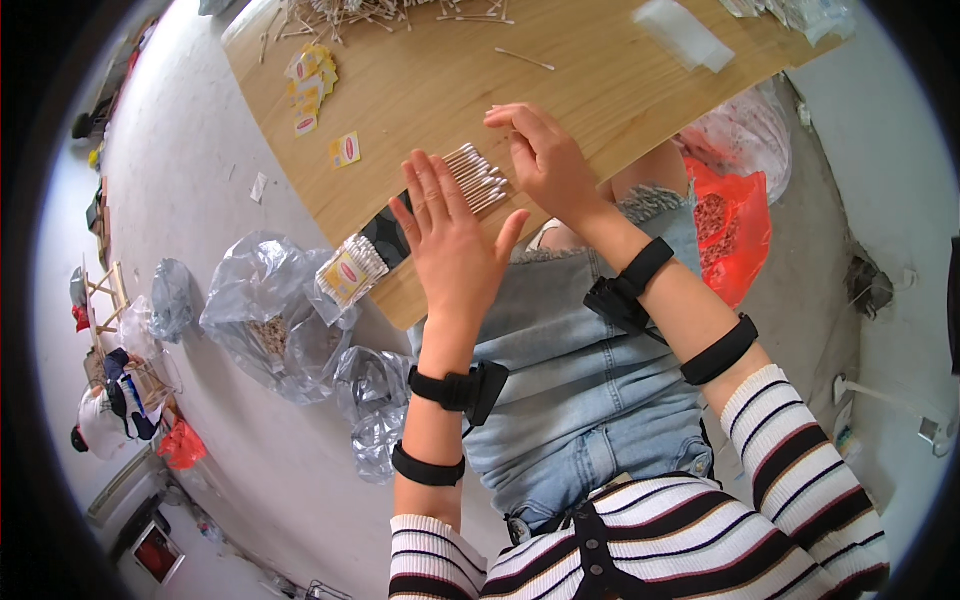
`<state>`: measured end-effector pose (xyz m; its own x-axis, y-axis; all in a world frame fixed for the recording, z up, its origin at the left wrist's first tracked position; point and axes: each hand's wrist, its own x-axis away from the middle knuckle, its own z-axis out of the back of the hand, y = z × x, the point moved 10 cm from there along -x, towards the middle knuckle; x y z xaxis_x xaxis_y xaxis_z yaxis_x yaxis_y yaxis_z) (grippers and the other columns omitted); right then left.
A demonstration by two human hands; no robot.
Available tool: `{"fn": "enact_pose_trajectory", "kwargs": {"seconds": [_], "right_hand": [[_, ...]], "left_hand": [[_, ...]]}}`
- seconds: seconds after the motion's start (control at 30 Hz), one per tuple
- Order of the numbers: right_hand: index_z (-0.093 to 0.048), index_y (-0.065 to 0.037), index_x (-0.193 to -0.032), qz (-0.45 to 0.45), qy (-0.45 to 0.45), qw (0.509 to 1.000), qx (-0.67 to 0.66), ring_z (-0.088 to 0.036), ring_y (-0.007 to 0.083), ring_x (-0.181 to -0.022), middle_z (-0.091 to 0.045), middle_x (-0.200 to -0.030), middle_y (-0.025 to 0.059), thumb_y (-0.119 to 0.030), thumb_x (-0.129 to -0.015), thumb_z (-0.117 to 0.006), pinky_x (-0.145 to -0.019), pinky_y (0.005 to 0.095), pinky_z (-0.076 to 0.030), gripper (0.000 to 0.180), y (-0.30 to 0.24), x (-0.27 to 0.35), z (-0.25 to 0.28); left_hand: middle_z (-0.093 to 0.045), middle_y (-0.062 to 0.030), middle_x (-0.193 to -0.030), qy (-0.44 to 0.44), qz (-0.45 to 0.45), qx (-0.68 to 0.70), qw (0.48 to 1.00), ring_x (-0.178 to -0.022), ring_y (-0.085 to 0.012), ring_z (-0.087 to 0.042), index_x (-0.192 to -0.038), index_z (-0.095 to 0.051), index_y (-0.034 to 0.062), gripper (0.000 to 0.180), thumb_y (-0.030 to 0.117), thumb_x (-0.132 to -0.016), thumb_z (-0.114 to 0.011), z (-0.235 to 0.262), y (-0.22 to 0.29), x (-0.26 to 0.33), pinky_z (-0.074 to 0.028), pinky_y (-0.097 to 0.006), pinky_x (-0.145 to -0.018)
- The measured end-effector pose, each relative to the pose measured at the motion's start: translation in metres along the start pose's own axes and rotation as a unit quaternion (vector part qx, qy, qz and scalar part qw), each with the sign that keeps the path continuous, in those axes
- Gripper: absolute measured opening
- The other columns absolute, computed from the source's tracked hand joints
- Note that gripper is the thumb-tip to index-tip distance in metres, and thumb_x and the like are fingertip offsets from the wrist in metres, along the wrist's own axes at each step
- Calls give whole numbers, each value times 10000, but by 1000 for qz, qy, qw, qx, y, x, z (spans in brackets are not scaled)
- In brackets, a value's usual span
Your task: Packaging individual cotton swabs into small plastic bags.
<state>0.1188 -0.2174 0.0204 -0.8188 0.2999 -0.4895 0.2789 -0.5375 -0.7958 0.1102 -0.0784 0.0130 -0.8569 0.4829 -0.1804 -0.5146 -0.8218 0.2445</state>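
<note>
Beside a flat row of cotton swabs on the wooden table, my left hand is stretched out with fingers straight and thumb apart. Its fingertips lie at the row's left side; whether they touch the swabs I cannot tell. My right hand hovers right of the row, fingers loosely bent, thumb apart, nothing visible in it. A black patterned pad is partly hidden behind my left hand. At the table's left edge lies a clear pack of swabs with a yellow and white label. One loose label lies farther back.
A stack of labels, a heap of swabs, one loose swab and clear plastic bags are on the table. Clear bags stand on the floor at left, a red bag at right.
</note>
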Motion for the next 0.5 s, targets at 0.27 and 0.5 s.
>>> {"fn": "enact_pose_trajectory", "kwargs": {"seconds": [0.27, 0.5], "right_hand": [[-630, -35, -647, -56, -46, 996, -53, -619, 260, -933, -646, -1034, 71, 74, -724, -531, -772, 337, -506, 166, 13, 5, -2], [-630, -34, -588, 21, -121, 992, -30, -552, 204, -998, -648, -998, 36, 106, -658, -498, -799, 294, -492, 205, 2, 6, -14]], "left_hand": [[-165, -301, -1552, -34, -21, -22, 999, -1476, -377, -114, -1453, -208, -142, 1061, 691, -859, -492, -20, 4, -6, -92, -485, -1183], [-173, -298, -1551, -15, -21, -6, 1000, -1475, -372, -125, -1457, -216, -131, 1048, 669, -853, -523, -20, 5, -7, -96, -490, -1182]]}}
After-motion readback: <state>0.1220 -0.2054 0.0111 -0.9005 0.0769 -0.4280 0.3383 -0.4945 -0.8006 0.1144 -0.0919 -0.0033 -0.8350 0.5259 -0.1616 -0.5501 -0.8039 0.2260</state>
